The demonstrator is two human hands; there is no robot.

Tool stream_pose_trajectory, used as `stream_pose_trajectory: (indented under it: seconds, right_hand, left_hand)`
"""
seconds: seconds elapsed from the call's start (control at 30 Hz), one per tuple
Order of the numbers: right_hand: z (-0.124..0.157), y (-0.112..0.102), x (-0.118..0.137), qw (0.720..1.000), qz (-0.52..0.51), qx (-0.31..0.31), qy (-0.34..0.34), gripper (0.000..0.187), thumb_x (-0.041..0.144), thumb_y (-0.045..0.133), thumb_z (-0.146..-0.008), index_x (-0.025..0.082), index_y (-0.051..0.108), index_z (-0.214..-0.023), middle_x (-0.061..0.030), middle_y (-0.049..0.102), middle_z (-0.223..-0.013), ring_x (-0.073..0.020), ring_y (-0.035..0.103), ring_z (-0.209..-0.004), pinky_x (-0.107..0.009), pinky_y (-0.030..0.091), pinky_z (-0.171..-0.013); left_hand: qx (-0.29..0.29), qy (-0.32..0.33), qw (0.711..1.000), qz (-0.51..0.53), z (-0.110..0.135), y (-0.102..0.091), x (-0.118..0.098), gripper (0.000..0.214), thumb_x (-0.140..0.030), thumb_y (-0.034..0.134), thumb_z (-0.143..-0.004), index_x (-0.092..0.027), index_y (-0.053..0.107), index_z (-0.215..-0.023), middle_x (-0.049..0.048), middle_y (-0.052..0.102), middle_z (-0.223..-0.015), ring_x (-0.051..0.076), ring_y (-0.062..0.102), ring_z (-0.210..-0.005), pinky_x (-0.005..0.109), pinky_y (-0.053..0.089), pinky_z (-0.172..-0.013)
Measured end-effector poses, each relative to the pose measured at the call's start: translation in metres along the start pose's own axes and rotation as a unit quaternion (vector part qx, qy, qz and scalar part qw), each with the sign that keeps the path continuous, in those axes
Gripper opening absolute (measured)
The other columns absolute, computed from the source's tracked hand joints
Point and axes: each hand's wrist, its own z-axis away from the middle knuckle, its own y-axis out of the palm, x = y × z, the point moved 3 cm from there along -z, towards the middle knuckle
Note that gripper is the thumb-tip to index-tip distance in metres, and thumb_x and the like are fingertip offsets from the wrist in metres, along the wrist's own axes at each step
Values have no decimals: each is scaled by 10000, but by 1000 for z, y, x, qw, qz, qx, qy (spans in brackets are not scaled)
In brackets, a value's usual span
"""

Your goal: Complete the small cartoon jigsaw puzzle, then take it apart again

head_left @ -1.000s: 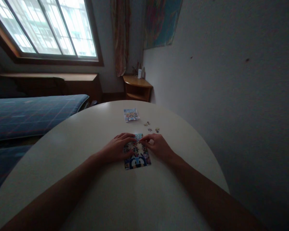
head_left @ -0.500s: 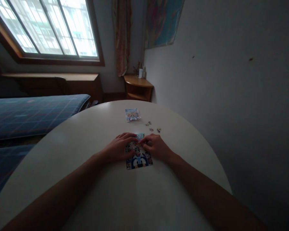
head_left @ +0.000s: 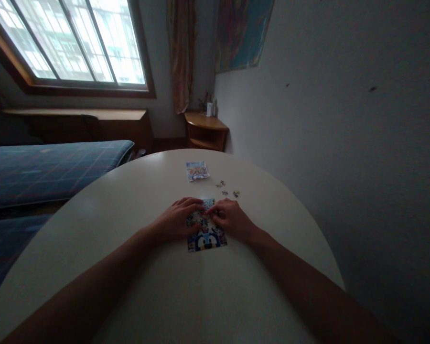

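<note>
A jigsaw puzzle [head_left: 208, 241] with a blue cartoon dog's face at its near edge lies flat on the round white table [head_left: 157, 291]. Over its left side rests my left hand [head_left: 181, 220], fingers spread, the fingertips and thumb touching the puzzle. My right hand [head_left: 229, 217] is at the puzzle's right side with fingers curled and fingertips together on its upper part; anything between them is too small to make out. Several loose puzzle pieces [head_left: 225, 193] lie just beyond the right hand. Both hands partly cover the puzzle.
A small printed picture sheet or packet [head_left: 197, 171] lies farther back on the table. To the left is a mattress with blue plaid cover [head_left: 50, 169]. A wooden corner shelf [head_left: 206, 122] stands behind the table, and a white wall [head_left: 326, 143] runs along the right.
My right fingertips have shifted very slightly on the puzzle. The left hand, the loose pieces and the sheet look the same.
</note>
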Motion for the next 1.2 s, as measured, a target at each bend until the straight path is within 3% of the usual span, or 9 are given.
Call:
stream_pose_trajectory:
  seconds: [0.23, 0.6, 0.77, 0.97, 1.2]
  right_hand:
    - [1, 0, 5, 1000, 22, 9, -13, 184, 114, 662, -803, 235, 745, -915, -28, 710, -924, -171, 612, -898, -334, 411, -875]
    - [2, 1, 5, 999, 50, 3, -8, 117, 241, 646, -886, 236, 719, -977, -43, 715, -959, -182, 623, -930, -351, 386, -881]
    - [2, -4, 2, 998, 55, -4, 2, 95, 193, 633, -882, 202, 705, -943, -55, 721, -953, -188, 623, -934, -350, 385, -870]
    - [5, -14, -2, 998, 52, 5, 19, 79, 246, 714, -817, 237, 730, -894, -28, 727, -951, -203, 614, -958, -388, 351, -910]
    - [4, -10, -6, 997, 77, 13, 28, 77, 239, 704, -821, 260, 748, -881, -20, 731, -941, -207, 612, -969, -387, 363, -898]
  left_hand:
    - [-1, 5, 1000, -2, 0, 1, 1, 466, -326, 656, -800, -263, 560, -1252, 70, 541, -1364, 281, 479, -1270, 482, 383, -1084]
    - [-16, 34, 999, 8, 1, -5, -5, 389, -288, 651, -818, -311, 631, -1206, 47, 567, -1338, 268, 486, -1259, 474, 399, -1079]
    - [-16, 62, 998, -3, 2, -5, -8, 350, -289, 619, -840, -314, 659, -1187, 39, 610, -1284, 253, 520, -1209, 455, 426, -1052]
    - [-5, 81, 996, -29, 2, -6, -13, 342, -272, 576, -860, -306, 658, -1190, 36, 640, -1229, 242, 547, -1165, 445, 434, -1029]
    - [16, 94, 994, -52, 1, -6, -19, 369, -243, 530, -872, -305, 633, -1220, 26, 654, -1201, 232, 559, -1139, 439, 429, -1028]
